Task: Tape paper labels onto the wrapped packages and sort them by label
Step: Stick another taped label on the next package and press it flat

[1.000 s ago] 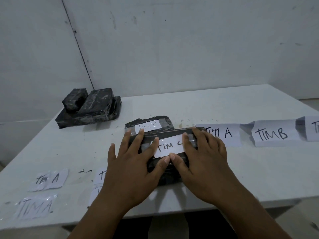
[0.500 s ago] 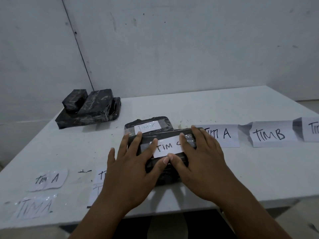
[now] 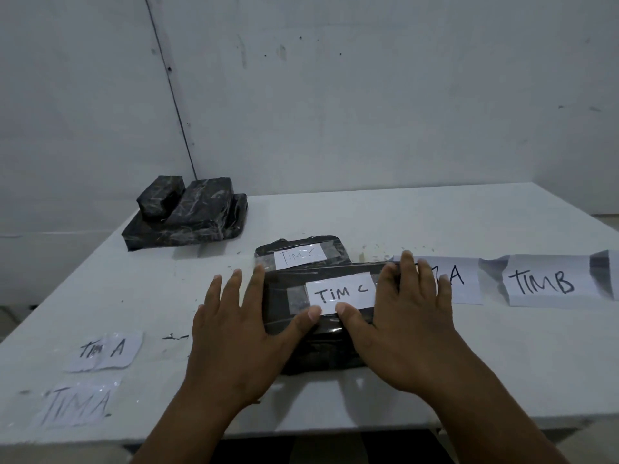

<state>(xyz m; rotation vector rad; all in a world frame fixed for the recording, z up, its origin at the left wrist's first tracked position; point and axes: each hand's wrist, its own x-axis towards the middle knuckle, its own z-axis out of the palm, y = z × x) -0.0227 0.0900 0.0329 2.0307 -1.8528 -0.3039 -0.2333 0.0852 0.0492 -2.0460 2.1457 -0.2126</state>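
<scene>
Package (image 3: pixel 318 333) sat near the table's (image 3: pixel 435 222) front edge, its "TIM C" label (image 3: pixel 341 293) taped on; left hand (image 3: pixel 234 333) and right hand (image 3: pixel 408 326) had slid outward off the label since a second ago, now flat and spread on its ends, gripping nothing; smoothing looked finished. Behind it, touching, lay another "TIM C" package (image 3: pixel 301 254); sorting sheets right read "TIMB" (image 3: pixel 542 283) and a part-covered "A" (image 3: pixel 464 279); loose labels left read "TIM A" (image 3: pixel 104 351) and "TIMA" (image 3: pixel 78 405)

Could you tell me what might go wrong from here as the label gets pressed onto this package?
1. Both hands, left hand and right hand, press flat on the near package; uneven smoothing could wrinkle the tape over its TIM C label.
2. The package overlaps the labelled package behind, so tape might catch both.
3. The right hand covers the TIM A sheet and may drag it.
</scene>
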